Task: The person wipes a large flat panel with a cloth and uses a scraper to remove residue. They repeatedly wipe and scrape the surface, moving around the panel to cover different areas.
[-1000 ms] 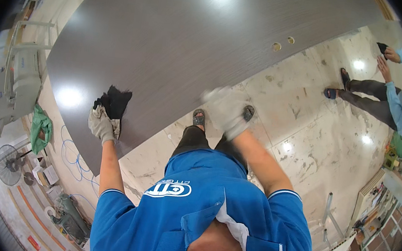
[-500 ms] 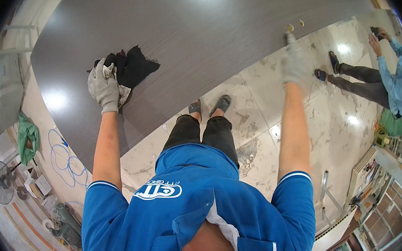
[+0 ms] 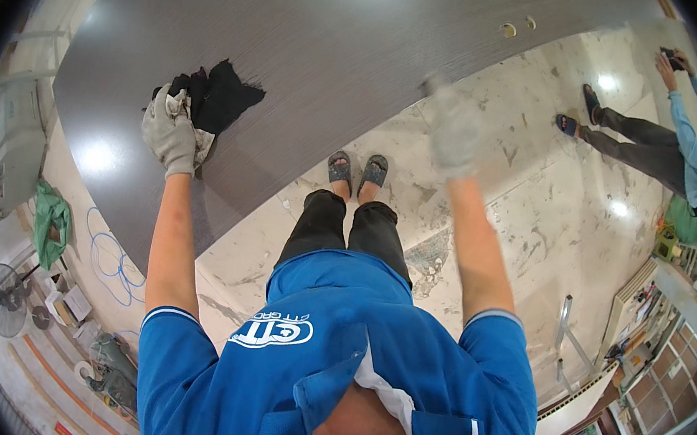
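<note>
right hand (image 3: 455, 133) lowered along panel edge (image 3: 426, 108)

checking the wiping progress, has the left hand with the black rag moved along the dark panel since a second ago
Yes. The gloved left hand and black rag have moved up the dark panel, away from its lower edge by the floor.

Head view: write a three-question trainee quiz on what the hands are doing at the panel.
1. True or false: the left hand presses a black cloth on the dark grey panel.
2. Which hand holds no cloth? A) left B) right
3. Fill in: both hands wear light work ____.

Key: 1 true. 2 B, the right hand is blurred at the panel's edge. 3 gloves.
</note>
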The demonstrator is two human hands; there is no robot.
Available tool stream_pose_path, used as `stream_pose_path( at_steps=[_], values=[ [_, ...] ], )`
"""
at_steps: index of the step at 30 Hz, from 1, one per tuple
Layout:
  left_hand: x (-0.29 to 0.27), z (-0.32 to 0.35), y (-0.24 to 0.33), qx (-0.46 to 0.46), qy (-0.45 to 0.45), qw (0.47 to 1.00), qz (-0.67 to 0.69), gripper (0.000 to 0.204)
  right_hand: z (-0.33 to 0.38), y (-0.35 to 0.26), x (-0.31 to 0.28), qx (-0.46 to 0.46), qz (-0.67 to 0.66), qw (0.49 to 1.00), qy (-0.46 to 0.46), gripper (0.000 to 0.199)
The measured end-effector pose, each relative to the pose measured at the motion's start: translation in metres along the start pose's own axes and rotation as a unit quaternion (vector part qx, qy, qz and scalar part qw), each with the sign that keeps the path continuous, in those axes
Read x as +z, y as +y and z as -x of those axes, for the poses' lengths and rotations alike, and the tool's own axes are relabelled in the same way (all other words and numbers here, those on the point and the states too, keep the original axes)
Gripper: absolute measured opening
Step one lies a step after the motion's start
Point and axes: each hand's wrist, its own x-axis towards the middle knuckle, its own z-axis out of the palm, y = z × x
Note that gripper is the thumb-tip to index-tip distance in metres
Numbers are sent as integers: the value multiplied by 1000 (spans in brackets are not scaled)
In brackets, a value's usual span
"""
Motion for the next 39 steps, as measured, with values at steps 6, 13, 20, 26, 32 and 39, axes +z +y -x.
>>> stream_pose_path(
  at_steps=[6, 13, 20, 26, 32, 39],
  values=[
    [-2, 1, 5, -3, -4, 1000, 7, 38, 36, -24, 18, 26, -166, 985, 38, 31],
    [-12, -8, 17, 7, -12, 1000, 15, 40, -4, -65, -9, 47, -78, 995, 48, 54],
    [-15, 23, 149, 295, -125, 947, 32, 54, 150, -104, 20, 96, -426, 897, -71, 61],
    [26, 37, 310, 494, -118, 835, 214, 30, 129, 36, -6, 392, -378, 838, 25, 43],
    [79, 3, 436, 514, -61, 835, 188, 16, 114, 29, -35, 461, -452, 755, 114, 34],
    [45, 34, 305, 522, -158, 794, 269, 20, 163, -12, -44, 493, -448, 732, 142, 36]
  ],
)
